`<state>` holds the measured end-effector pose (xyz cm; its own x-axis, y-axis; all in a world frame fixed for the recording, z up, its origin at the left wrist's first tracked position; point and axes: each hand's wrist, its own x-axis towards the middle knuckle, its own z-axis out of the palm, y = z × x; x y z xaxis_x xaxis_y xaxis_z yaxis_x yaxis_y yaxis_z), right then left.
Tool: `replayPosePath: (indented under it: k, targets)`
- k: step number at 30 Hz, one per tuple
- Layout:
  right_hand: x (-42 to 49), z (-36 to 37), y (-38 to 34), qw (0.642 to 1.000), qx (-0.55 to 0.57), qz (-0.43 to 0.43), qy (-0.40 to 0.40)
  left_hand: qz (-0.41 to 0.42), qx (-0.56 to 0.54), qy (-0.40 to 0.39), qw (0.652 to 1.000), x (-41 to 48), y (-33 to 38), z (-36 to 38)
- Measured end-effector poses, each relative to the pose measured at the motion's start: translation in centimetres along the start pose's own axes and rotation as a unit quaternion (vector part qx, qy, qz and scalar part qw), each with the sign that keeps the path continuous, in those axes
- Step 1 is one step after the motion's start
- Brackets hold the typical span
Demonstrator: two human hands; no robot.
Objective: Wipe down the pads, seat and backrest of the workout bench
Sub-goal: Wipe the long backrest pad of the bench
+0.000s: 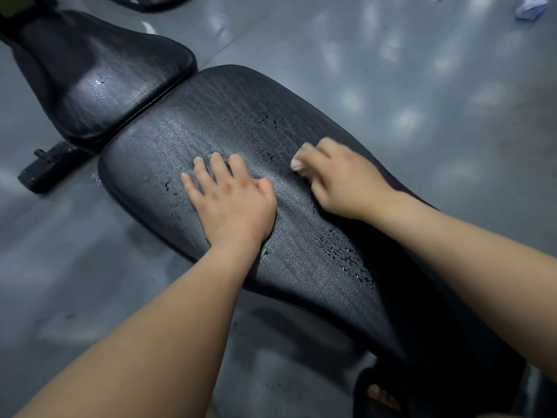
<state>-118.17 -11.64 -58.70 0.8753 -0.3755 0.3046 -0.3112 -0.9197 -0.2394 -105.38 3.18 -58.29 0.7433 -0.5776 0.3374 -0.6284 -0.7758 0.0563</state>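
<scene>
Black vinyl of the backrest point(229, 116) (wet, probably slippery) is steadied by the flat, straight-fingered left hand point(235, 203) — a pale cloth point(298, 165) is gripped in the curled right hand point(346, 185)

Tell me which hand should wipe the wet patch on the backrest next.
Right. The right hand holds the cloth, close to the droplets on the backrest; the left hand lies flat on it, empty.
</scene>
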Motion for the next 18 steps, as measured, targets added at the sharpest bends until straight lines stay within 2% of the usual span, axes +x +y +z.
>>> replayPosePath:
  k: [3, 8, 13, 18]
  targets:
    - [0.1, -0.6, 0.0, 0.997, 0.012, -0.059, -0.039, 0.002, -0.001, 0.001, 1.0, 0.0, 0.0, 0.0]
    - [2.9, -0.9, 1.5, 0.998, -0.034, 0.047, -0.036, 0.001, -0.007, -0.001, 1.0, 0.0, 0.0, -0.1]
    - [0.5, -1.2, 0.7, 0.996, -0.057, 0.022, -0.065, -0.001, -0.008, -0.007, 1.0, 0.0, -0.1, 0.0]
    - [-0.4, -1.0, 1.7, 0.994, -0.082, 0.047, -0.058, -0.002, -0.012, -0.005, 1.0, 0.0, -0.1, 0.1]
